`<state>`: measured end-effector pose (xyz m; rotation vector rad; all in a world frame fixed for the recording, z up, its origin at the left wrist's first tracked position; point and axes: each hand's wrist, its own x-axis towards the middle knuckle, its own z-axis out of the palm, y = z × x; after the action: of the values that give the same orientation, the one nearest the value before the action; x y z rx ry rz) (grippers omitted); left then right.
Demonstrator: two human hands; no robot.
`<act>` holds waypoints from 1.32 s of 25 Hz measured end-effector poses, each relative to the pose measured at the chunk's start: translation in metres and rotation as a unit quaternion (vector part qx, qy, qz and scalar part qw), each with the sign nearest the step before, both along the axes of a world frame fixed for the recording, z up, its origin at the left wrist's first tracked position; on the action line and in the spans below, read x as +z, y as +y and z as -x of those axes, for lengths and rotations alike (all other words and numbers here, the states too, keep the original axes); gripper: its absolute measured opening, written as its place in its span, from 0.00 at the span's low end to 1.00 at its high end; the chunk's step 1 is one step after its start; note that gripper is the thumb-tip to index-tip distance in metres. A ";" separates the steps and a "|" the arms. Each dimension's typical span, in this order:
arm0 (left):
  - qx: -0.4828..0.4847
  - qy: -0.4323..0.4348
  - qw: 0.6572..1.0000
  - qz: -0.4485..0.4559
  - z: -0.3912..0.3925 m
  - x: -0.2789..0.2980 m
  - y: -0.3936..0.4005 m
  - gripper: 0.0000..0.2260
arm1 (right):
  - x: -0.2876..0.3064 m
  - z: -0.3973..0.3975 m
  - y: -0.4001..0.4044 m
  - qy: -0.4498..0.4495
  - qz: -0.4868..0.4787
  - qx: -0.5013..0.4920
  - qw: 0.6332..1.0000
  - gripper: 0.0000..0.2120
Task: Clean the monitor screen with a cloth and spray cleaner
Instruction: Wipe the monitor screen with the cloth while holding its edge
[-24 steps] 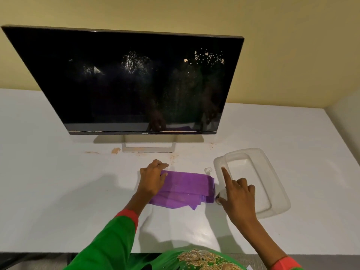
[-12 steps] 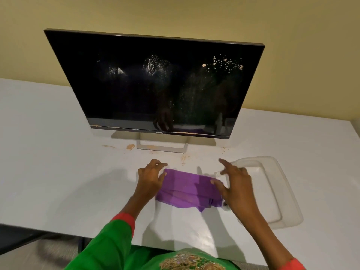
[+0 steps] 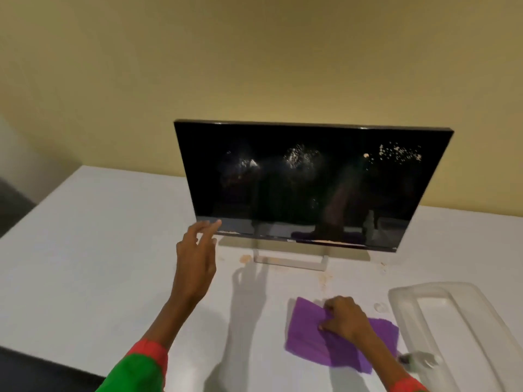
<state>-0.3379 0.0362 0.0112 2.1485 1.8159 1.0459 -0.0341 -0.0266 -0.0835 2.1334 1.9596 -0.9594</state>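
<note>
Monitor (image 3: 308,185) stands upright on its stand at back of white worktop (image 3: 93,250), screen dark w/ pale specks & smears in three patches across the upper part, plus a pale streak along the bottom edge. Tan crumbs/stains on worktop just in front of the stand.

Left hand (image 3: 195,258) raised above worktop, grip open & empty, fingers spread, index tip at the monitor's lower-left corner; can't tell if it touches the bezel.

Right hand (image 3: 343,318) down on the purple cloth (image 3: 317,343), which lies flat-ish on worktop in front of monitor, right of centre. Grip closed: fingertips pinch a bunched fold near the cloth's upper middle.

Container: clear plastic tray (image 3: 402,301) sits on worktop just right of cloth, apart from it. Inside looks bare where visible; its far right runs out of frame. At its near-left rim, a small whitish-clear object (image 3: 418,359) beside the right forearm, too blurred to say what it is or whether it's in the tray or on the worktop. Small clear blob (image 3: 379,306) on worktop btwn cloth & tray.
</note>
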 end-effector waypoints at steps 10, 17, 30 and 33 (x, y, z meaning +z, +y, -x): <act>-0.056 -0.146 0.979 -0.128 0.060 0.118 0.126 0.16 | 0.094 0.076 -0.009 0.260 -0.182 -0.257 0.913 0.17; -0.188 -0.071 0.980 -0.011 0.088 0.127 0.164 0.17 | 0.174 0.178 0.040 0.160 -0.578 -0.312 0.737 0.30; -0.246 -0.138 0.959 0.027 0.107 0.131 0.176 0.25 | 0.125 0.288 0.191 -0.209 -0.609 -0.027 0.765 0.32; -0.251 -0.144 0.957 0.025 0.106 0.128 0.178 0.27 | 0.122 0.277 0.195 -0.245 -0.574 0.005 0.781 0.35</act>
<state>-0.4436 0.2140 0.1397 2.1226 1.0753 1.0915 -0.3114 0.1684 0.0384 2.3477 2.4503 1.0708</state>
